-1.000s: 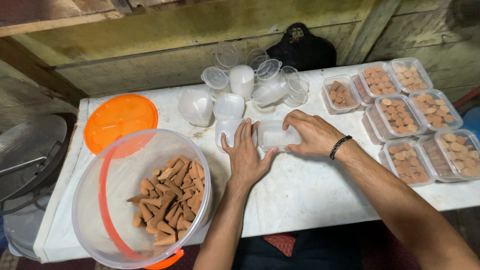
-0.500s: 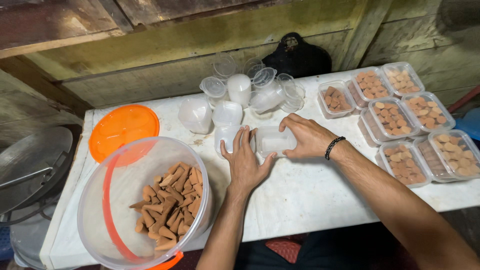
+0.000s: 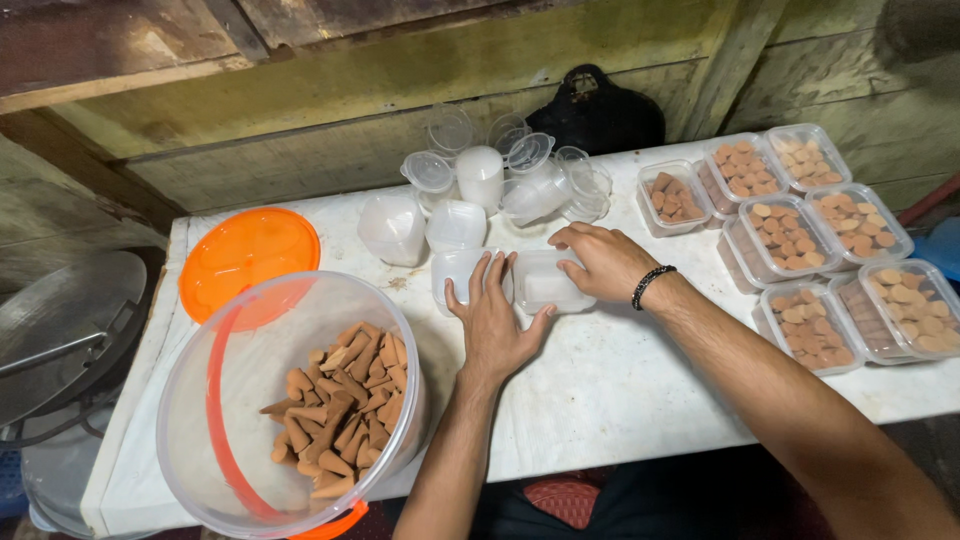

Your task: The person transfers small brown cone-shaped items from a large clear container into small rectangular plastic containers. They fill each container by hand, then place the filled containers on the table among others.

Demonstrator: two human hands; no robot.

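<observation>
My left hand [image 3: 492, 322] lies flat on the white table [image 3: 600, 400], its fingertips against a lying stack of clear plastic boxes [image 3: 458, 272]. My right hand [image 3: 600, 260] grips one empty clear plastic box [image 3: 548, 284] and holds it against the table just right of that stack. A black bead bracelet circles my right wrist. A big clear tub [image 3: 290, 400] of brown cones [image 3: 340, 405] stands at the near left.
Several filled, lidded boxes of cones [image 3: 810, 250] sit at the right. More empty boxes and lids [image 3: 480, 180] are piled at the back. An orange lid [image 3: 248, 255] lies behind the tub. A wooden wall rises behind; a metal dish [image 3: 60, 320] is off the left edge.
My right hand has drawn one clear box away from the stack to the right. My left hand stays pressed on the stack. The camera has shifted slightly.
</observation>
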